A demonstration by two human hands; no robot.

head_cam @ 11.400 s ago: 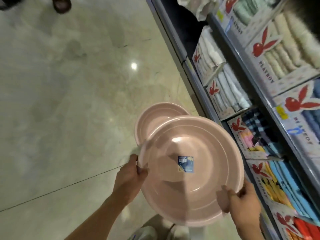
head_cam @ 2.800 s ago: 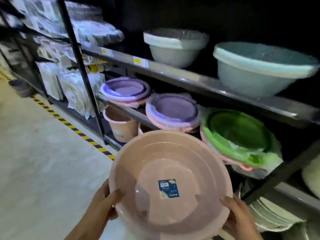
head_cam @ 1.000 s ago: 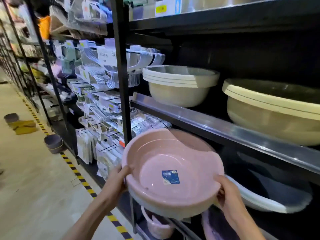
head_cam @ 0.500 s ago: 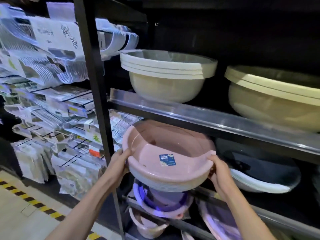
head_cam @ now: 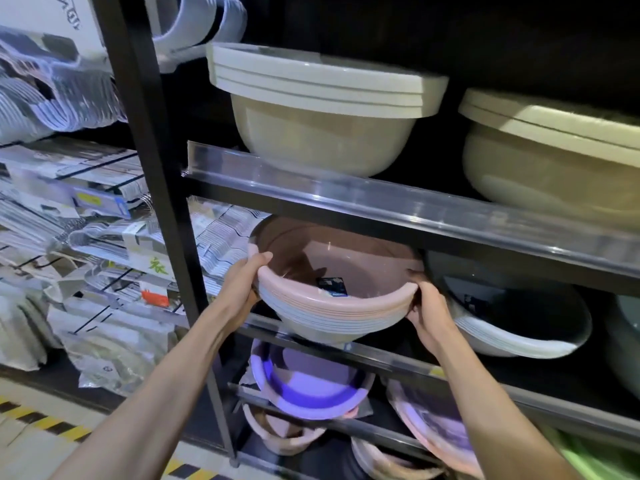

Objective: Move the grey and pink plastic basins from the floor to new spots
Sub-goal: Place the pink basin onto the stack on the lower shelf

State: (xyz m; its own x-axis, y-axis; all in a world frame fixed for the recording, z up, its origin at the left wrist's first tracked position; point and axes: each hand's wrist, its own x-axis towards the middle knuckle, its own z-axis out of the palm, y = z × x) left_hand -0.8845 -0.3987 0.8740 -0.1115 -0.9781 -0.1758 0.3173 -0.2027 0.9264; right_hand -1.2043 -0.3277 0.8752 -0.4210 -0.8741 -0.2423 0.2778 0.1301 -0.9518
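Pink basin stack (head_cam: 332,299) now sitting partway inside the middle shelf bay, no longer being carried in front of the rack as half a second ago; near rim still overhanging the shelf's front edge (head_cam: 381,355). Left hand (head_cam: 242,289) closed round the left rim, thumb hooked over the lip; right hand (head_cam: 427,313) closed round the right rim, fingers wrapped under. Both still bearing on the stack, so placement judged under way, not finished: seating further back and releasing still outstanding. Grey basin not identifiable with certainty in this view.

Surface: metal shelving with black upright (head_cam: 152,168) and clear plastic price rail (head_cam: 381,199) along the shelf above. Headroom under that rail appearing tight against the far rim. Dark basin with white stacked rims (head_cam: 519,327) lying just beside on the right. Beige basins (head_cam: 322,109) on the shelf above; purple basins (head_cam: 308,386) below. Packaged hangers (head_cam: 69,188) filling the neighbouring bay. Floor (head_cam: 41,424) showing yellow-and-black hazard tape. Lighting dim inside the bays.
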